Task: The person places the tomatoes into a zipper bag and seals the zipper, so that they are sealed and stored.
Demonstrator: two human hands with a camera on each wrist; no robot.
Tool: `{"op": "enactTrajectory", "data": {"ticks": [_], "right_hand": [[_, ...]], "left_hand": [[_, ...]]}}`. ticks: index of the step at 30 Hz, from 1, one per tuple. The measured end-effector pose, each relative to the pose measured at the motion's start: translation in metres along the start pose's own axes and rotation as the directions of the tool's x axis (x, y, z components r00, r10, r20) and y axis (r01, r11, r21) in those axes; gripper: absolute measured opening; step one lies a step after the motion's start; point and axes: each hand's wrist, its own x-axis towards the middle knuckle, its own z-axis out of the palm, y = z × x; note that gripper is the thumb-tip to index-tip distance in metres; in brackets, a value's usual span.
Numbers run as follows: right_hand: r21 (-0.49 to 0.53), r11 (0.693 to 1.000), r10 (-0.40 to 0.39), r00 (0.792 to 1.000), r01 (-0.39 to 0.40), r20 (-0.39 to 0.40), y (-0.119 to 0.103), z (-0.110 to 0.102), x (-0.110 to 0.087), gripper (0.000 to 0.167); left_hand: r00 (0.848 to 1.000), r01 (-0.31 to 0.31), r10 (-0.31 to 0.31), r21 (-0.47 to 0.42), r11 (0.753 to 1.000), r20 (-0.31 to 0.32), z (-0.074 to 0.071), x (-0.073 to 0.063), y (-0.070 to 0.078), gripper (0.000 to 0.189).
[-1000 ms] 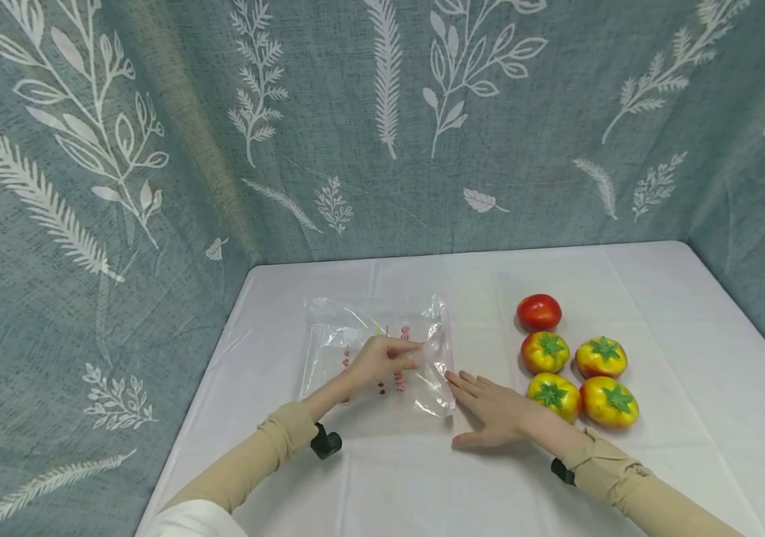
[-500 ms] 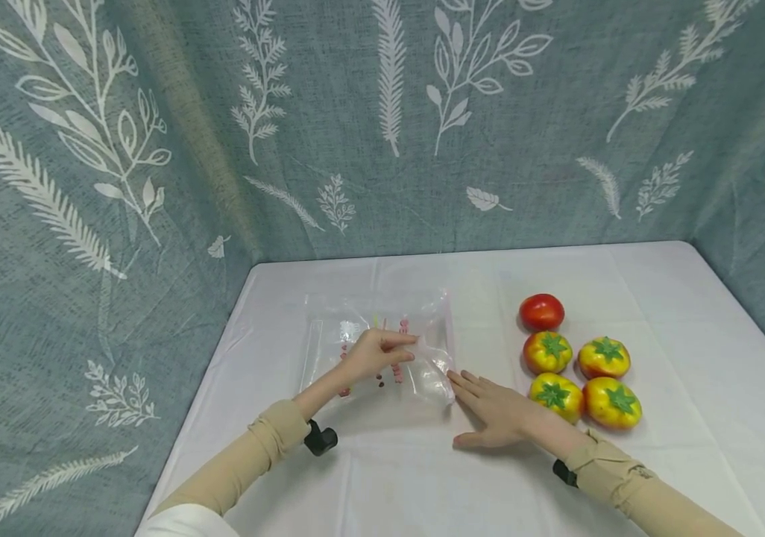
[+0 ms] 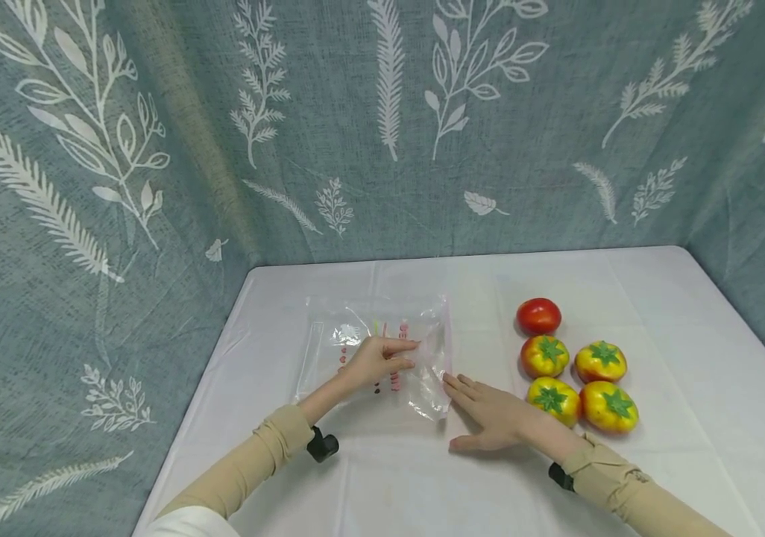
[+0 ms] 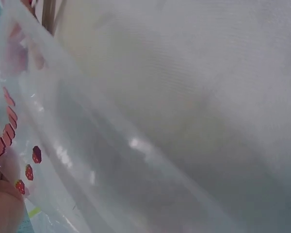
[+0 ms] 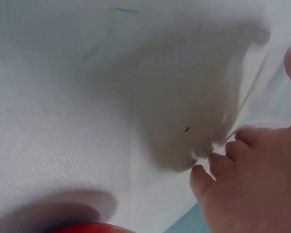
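A clear plastic zip bag (image 3: pixel 329 350) with red lettering and small strawberry prints lies on the table in the head view. My left hand (image 3: pixel 374 360) reaches over it and pinches the top film near the right end, between thumb and fingers. That film stands raised in creases, and in the left wrist view the bag (image 4: pixel 102 141) stretches slanting away from the hand (image 4: pixel 5 211). My right hand (image 3: pixel 490 412) lies palm down with fingers extended, fingertips at the bag's right edge. Its fingers also show in the right wrist view beside the film's edge.
Right of the right hand sit a red tomato-like fruit (image 3: pixel 539 316) and several yellow-red fruits (image 3: pixel 603 362) with green leafy tops. A white cloth covers the table (image 3: pixel 678 335). Grey-blue leaf-patterned curtains (image 3: pixel 423 186) hang behind and at the sides.
The bag's raised film and near right corner have shifted slightly, and the left hand has moved a little. The right hand keeps its place at the bag's edge.
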Motion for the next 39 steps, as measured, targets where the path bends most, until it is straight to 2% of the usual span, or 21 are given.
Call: {"op": "enactTrajectory", "data": {"ticks": [5,13,21,29,37,39], "right_hand": [[-0.006,1.000,-0.022,1.000,0.021,-0.013,-0.001,0.000,0.001,0.090],[0.008,0.999,-0.032,0.999,0.032,-0.043,-0.001,-0.001,0.000,0.088],[0.088,0.996,0.004,0.999,0.001,-0.054,0.003,-0.007,-0.002,0.090],[0.161,0.986,-0.020,0.995,0.036,-0.101,0.003,-0.016,-0.002,0.089],[0.313,0.950,0.055,0.988,-0.007,-0.144,0.000,-0.030,-0.010,0.090],[0.338,0.941,0.056,0.985,0.002,-0.162,0.001,-0.032,-0.012,0.089]], "left_hand": [[0.999,-0.023,0.023,0.008,1.000,-0.025,0.001,-0.001,-0.002,0.035],[0.999,-0.021,0.022,0.012,1.000,-0.044,0.003,-0.001,-0.004,0.035],[0.999,-0.023,0.024,0.010,1.000,-0.042,0.002,-0.002,-0.005,0.037],[0.998,-0.046,0.046,-0.002,0.999,-0.049,0.001,-0.002,-0.007,0.036],[0.996,-0.070,0.070,-0.009,0.997,-0.056,0.004,-0.001,-0.008,0.036],[0.996,-0.067,0.067,-0.005,0.998,-0.056,0.005,-0.001,-0.007,0.036]]}}
